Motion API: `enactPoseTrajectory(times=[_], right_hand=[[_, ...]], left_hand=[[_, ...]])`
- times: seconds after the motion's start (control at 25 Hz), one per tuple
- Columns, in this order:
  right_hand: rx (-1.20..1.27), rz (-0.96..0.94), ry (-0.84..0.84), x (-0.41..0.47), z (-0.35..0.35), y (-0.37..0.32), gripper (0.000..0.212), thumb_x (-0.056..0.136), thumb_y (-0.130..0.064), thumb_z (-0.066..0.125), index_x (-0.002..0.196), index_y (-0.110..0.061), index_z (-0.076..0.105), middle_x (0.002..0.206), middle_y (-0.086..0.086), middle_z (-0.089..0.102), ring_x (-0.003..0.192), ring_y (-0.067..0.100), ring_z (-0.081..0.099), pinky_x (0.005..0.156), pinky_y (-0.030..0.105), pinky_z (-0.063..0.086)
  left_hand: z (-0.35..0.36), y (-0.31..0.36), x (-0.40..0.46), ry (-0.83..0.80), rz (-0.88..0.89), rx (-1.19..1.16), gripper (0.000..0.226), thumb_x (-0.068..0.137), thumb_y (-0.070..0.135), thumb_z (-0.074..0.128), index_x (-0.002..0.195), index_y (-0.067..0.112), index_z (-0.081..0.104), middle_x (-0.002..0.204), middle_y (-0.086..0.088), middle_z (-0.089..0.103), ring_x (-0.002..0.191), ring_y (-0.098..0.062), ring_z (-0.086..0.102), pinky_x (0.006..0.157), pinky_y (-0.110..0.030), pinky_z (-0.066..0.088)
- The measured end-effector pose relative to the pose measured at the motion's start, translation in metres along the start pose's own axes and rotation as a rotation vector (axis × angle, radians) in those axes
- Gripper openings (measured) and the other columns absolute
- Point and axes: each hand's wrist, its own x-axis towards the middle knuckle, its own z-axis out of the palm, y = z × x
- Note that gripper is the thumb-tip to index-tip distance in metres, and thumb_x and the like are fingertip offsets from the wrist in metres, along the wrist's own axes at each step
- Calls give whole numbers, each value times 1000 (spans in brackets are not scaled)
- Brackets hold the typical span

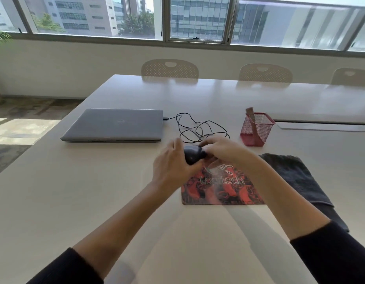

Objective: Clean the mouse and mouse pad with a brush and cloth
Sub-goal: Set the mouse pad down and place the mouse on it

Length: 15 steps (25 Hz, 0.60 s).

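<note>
Two hands, left hand [173, 160] and right hand [220, 149], are gripping the mouse [192, 154] above the mouse pad [220, 189], ideally keeping it steady for brushing.

Black mouse [192, 155] raised over red printed pad [222, 187]; dark cloth [296, 177] beside.

I am holding the black mouse [192, 154] in my left hand [173, 165] above the mouse pad [222, 187]. My right hand [220, 149] is gripping its front end. The dark cloth [296, 177] is lying just right of the pad.
</note>
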Motion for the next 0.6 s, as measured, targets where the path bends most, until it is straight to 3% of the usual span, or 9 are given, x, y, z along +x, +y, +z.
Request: enactPoseTrajectory(times=[0.08,0.2,0.32,0.6], right_hand=[[110,15,48,-6,-8,17,21,97,-10,45,110,-9,61,87,13,64,68,18,64,66,29,59],[208,26,119,-7,-15,42,20,95,-22,56,103,-6,63,99,16,65,89,27,67,84,42,57],[157,51,223,-7,-16,63,24,88,-28,66,93,-4,66,105,22,67,102,35,64,92,50,52],[105,0,292,-14,-14,83,23,83,-21,72,95,-2,71,103,13,69,101,32,63,91,50,51]], left_hand=[[14,21,-6,-24,10,30,63,72,66,60,98,11,42,90,-3,51,75,-21,52,60,-29,33],[30,44,-14,-101,16,5,63,78,60,60,109,8,42,103,-8,56,89,-25,57,67,-30,38],[38,53,-23,-178,15,4,62,79,55,62,114,7,42,108,-8,56,95,-26,59,75,-33,46],[43,47,-27,-362,-75,-116,52,73,52,73,93,15,41,87,3,53,82,-20,55,58,-28,35]])
